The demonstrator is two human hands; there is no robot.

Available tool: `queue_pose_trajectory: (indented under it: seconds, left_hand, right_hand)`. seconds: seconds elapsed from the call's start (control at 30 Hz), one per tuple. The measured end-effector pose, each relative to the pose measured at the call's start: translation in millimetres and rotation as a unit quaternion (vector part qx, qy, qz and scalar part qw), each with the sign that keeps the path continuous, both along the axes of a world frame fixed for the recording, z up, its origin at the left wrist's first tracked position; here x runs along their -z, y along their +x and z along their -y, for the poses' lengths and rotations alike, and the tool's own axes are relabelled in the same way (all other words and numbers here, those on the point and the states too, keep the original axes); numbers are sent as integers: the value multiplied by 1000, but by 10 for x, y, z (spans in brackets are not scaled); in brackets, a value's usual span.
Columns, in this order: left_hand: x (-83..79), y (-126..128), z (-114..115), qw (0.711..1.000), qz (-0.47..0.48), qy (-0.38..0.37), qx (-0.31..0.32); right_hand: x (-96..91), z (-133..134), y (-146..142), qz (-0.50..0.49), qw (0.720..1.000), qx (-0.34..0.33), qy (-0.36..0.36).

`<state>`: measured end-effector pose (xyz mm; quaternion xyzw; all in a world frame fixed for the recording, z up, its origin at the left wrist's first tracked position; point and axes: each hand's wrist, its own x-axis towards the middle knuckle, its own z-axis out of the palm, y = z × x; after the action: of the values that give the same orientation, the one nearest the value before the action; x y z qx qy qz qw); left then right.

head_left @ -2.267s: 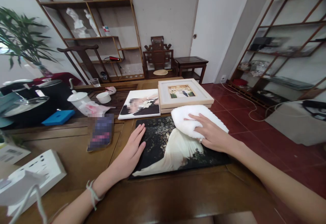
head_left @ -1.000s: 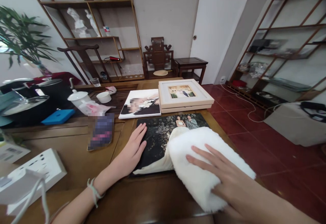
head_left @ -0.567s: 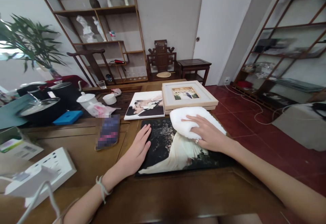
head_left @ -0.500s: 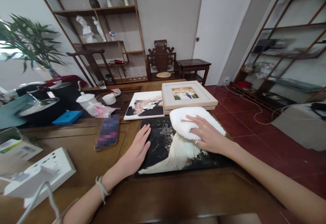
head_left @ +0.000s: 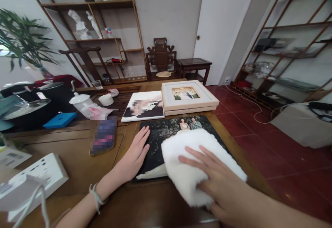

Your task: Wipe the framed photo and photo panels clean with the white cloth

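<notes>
A dark wedding photo panel (head_left: pixel 158 138) lies flat on the wooden table (head_left: pixel 77 159) in front of me. My left hand (head_left: pixel 135 153) rests flat on its left edge, fingers stretched out. My right hand (head_left: pixel 218 183) presses flat, fingers spread, on a fluffy white cloth (head_left: pixel 186 159) that covers the panel's near right part. The couple in the picture shows just beyond the cloth.
Behind the panel lie a white-edged photo print (head_left: pixel 144 110) and a framed photo (head_left: pixel 188 96) in a pale frame. A blurred card (head_left: pixel 103 134), blue pad (head_left: pixel 60 119), white teapot (head_left: pixel 79 101), pots (head_left: pixel 28 107) and a white power strip (head_left: pixel 33 176) sit left. Red tiled floor lies right.
My right hand has drawn the white cloth from the panel's far right corner toward me, down over the near part. The couple in the picture is uncovered. My left hand has stayed put.
</notes>
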<state>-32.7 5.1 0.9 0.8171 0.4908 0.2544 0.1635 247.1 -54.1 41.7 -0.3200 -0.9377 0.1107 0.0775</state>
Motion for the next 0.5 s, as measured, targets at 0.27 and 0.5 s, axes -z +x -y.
queue_pose_trajectory:
  seconds: [0.27, 0.5]
  left_hand:
    - [-49, 10, 27, 1000, -4, -14, -6]
    - [-9, 5, 19, 1000, -3, -7, -7]
  right_hand:
    - [37, -983, -120, -41, 993, 93, 65]
    - [31, -532, -145, -40, 995, 75, 43]
